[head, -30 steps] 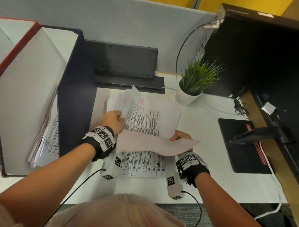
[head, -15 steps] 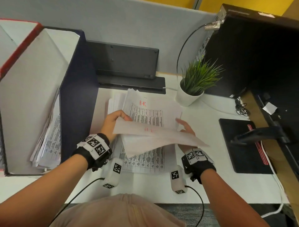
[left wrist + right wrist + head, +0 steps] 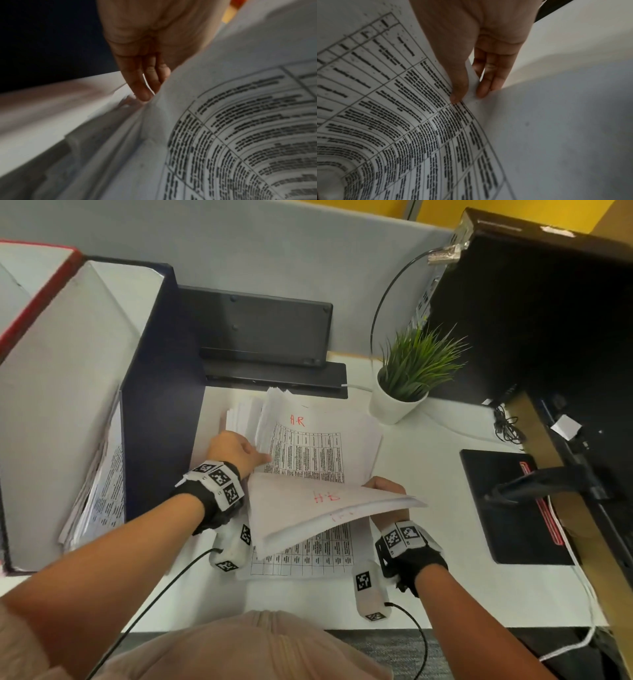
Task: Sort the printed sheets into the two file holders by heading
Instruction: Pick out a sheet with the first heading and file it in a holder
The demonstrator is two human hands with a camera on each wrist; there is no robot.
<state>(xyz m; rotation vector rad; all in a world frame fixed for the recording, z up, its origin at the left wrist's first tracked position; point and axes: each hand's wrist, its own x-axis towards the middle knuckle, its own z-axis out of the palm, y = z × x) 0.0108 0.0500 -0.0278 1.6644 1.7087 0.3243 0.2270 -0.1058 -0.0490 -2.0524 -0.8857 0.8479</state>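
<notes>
The right hand [image 3: 385, 491] pinches a thin bundle of lifted sheets [image 3: 318, 508] at their right edge, thumb on the printed underside and fingers on the blank side, as the right wrist view shows. The left hand [image 3: 236, 451] reaches under the bundle's left side with fingers straight and close together, tips at the paper edge; it grips nothing. The bundle hangs over the near half of the stack of printed sheets [image 3: 308, 453], its long axis running left to right and its left end lower, a red handwritten heading showing through from the other side. The stack lies flat on the white desk [image 3: 428, 474], long axis running away from the person, the red heading "H.R" at the far end. Left of the stack stands a dark blue file holder [image 3: 154, 405] with sheets upright inside; a red-edged file holder [image 3: 37, 299] stands beyond it. Farther back are a black stand [image 3: 260, 333], a potted plant [image 3: 411, 371] and a grey partition [image 3: 274, 251]. A black pad [image 3: 507, 508] lies to the right.
</notes>
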